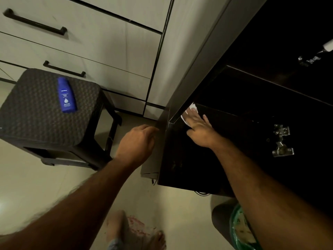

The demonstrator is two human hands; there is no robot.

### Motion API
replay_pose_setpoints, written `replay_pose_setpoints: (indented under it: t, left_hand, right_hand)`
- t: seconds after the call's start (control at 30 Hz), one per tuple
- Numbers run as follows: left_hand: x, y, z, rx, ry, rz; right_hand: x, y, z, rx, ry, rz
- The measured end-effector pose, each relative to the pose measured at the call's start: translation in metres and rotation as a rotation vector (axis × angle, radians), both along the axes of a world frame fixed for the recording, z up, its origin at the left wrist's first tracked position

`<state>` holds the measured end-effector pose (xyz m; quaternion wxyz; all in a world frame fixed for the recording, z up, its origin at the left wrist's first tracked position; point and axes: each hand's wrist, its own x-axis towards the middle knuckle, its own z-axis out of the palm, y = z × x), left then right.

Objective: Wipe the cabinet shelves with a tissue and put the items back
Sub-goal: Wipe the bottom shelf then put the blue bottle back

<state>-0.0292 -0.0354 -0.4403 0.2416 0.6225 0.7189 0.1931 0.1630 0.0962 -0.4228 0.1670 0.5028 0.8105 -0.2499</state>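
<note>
White tissue (191, 112) lies under flat right hand (199, 129); left hand (138, 141) grips door edge (162, 127).

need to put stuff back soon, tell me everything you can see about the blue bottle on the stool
The blue bottle is a Nivea lotion bottle, glossy and plastic-looking, deep blue with white lettering and a white droplet mark on its front. It lies flat on its back, label up, with its narrower end pointing toward the drawers. It rests on the dark woven-pattern top of the stool, toward the far side of that top. Nothing else touches it; both hands are away at the cabinet. Its closure cannot be made out.
</note>
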Motion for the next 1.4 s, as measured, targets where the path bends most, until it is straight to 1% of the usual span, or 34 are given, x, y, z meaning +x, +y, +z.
replay_pose_setpoints:
  t: [0.07, 0.13, 0.2, 0.3, 0.37, 0.47, 0.53, 0.6, 0.67, 0.7, 0.73, 0.8, 0.87, 0.9, 0.97, 1.03, 1.1, 1.13, 1.2, 1.27, 1.33, 1.4]
  left_hand:
    - [-0.002, 0.000, -0.001, 0.003, 0.005, -0.003]
    - [-0.004, 0.001, -0.003, -0.005, -0.006, 0.008]
    - [-0.003, 0.001, -0.005, -0.016, -0.028, 0.027]
    - [0.003, -0.003, -0.004, -0.025, -0.039, 0.022]
    - [0.009, -0.003, -0.005, -0.024, -0.030, 0.012]
    - [0.017, -0.004, -0.001, -0.018, -0.030, 0.040]
    - [0.021, -0.007, 0.005, -0.007, -0.030, 0.062]
    - [0.025, -0.009, 0.010, 0.011, -0.027, 0.063]
    - [0.029, -0.011, 0.013, 0.021, -0.016, 0.061]
    - [0.031, -0.013, 0.015, 0.023, -0.014, 0.064]
    - [0.031, -0.015, 0.016, 0.027, -0.015, 0.064]
    - [0.033, -0.019, 0.017, 0.036, -0.009, 0.054]
    - [0.038, -0.021, 0.017, 0.047, 0.001, 0.046]
    - [0.041, -0.021, 0.017, 0.051, -0.002, 0.052]
    - [0.051, -0.020, 0.019, 0.058, -0.009, 0.068]
    - [0.063, -0.020, 0.021, 0.067, 0.006, 0.062]
    - [0.070, -0.020, 0.022, 0.066, 0.020, 0.038]
    - [0.073, -0.020, 0.024, 0.060, 0.020, 0.032]
    - [0.073, -0.021, 0.026, 0.053, 0.012, 0.038]
    - [0.073, -0.023, 0.029, 0.056, 0.008, 0.052]
    - [0.072, -0.027, 0.028, 0.073, 0.003, 0.063]
    - [0.072, -0.032, 0.025, 0.080, -0.004, 0.071]
  right_hand:
    - [-0.004, -0.002, 0.002, -0.011, -0.040, -0.038]
    - [-0.026, -0.002, 0.005, 0.000, -0.100, -0.129]
    - [-0.048, 0.000, 0.007, 0.010, -0.133, -0.172]
    - [-0.051, 0.002, 0.000, 0.033, -0.035, -0.158]
    - [-0.042, 0.002, 0.000, 0.000, 0.039, -0.154]
    - [-0.035, -0.008, 0.001, -0.014, 0.078, -0.143]
    - [-0.030, -0.026, -0.001, 0.023, 0.101, -0.099]
    - [-0.015, -0.058, -0.006, 0.062, 0.122, 0.008]
    - [0.013, -0.089, -0.011, 0.101, 0.101, 0.133]
    - [0.031, -0.097, -0.014, 0.132, 0.073, 0.156]
    - [0.049, -0.096, -0.016, 0.159, 0.041, 0.137]
    - [0.078, -0.076, -0.019, 0.165, -0.030, -0.004]
    - [0.082, -0.050, -0.021, 0.130, -0.088, -0.140]
    - [0.075, -0.043, -0.023, 0.134, -0.099, -0.174]
    - [0.051, -0.049, -0.027, 0.169, -0.059, -0.161]
    - [0.037, -0.077, -0.028, 0.183, 0.034, -0.067]
    - [0.048, -0.103, -0.026, 0.187, 0.081, 0.014]
    - [0.063, -0.107, -0.026, 0.205, 0.067, 0.027]
    - [0.096, -0.099, -0.025, 0.234, 0.001, -0.017]
    - [0.124, -0.075, -0.023, 0.194, -0.031, -0.150]
    - [0.130, -0.049, -0.021, 0.123, -0.060, -0.234]
    - [0.115, -0.040, -0.025, 0.135, -0.078, -0.261]
